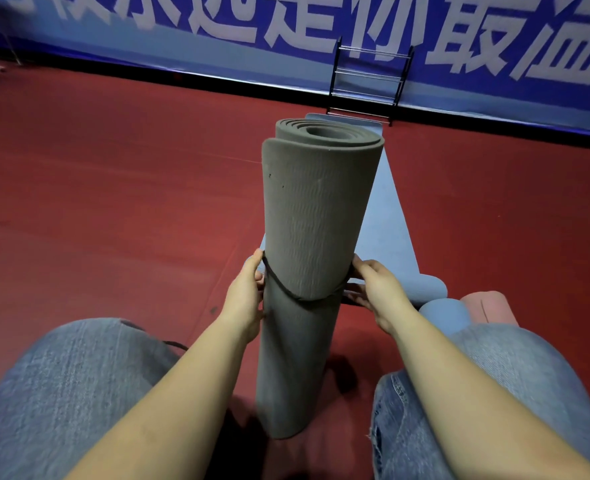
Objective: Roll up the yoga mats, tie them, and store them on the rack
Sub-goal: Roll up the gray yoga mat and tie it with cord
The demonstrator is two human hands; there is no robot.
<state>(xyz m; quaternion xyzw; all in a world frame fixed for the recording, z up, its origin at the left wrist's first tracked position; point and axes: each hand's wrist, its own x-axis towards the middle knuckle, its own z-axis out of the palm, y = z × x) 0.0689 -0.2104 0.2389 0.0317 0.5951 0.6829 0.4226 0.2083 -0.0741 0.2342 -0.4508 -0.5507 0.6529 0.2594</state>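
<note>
- Where the red floor [96, 202] meets the far wall, a blue banner [182, 46] with large white characters runs across the whole width of the view.
- Denim-clad knees [65, 386] fill both lower corners, one on either side of the central mat.
- Grey yoga mat [316, 216]: rolled and standing upright on its lower end on the floor between the knees, its spiral top end facing the camera.
- Light blue mat [387, 223]: lying flat and unrolled on the floor behind the grey roll, reaching toward the wall.
- Black rack [369, 81]: a frame with horizontal metal bars, standing against the banner at the far end of the flat mat, well apart from the hands.
- Rolled blue mat [442, 313] and rolled pink mat [490, 306]: lying side by side on the floor just beyond the right knee.
- Left hand [245, 299]: pressed against the left side of the grey roll, fingers curled onto the black strap [286, 289] where it meets the edge of the roll.
- Right hand [376, 292]: at the right side of the roll, fingers pinching the strap there; the two hands are apart, with the roll between them.
- Strap: a thin band looped around the grey roll at about mid-height, sagging in front between the two hands.
</note>
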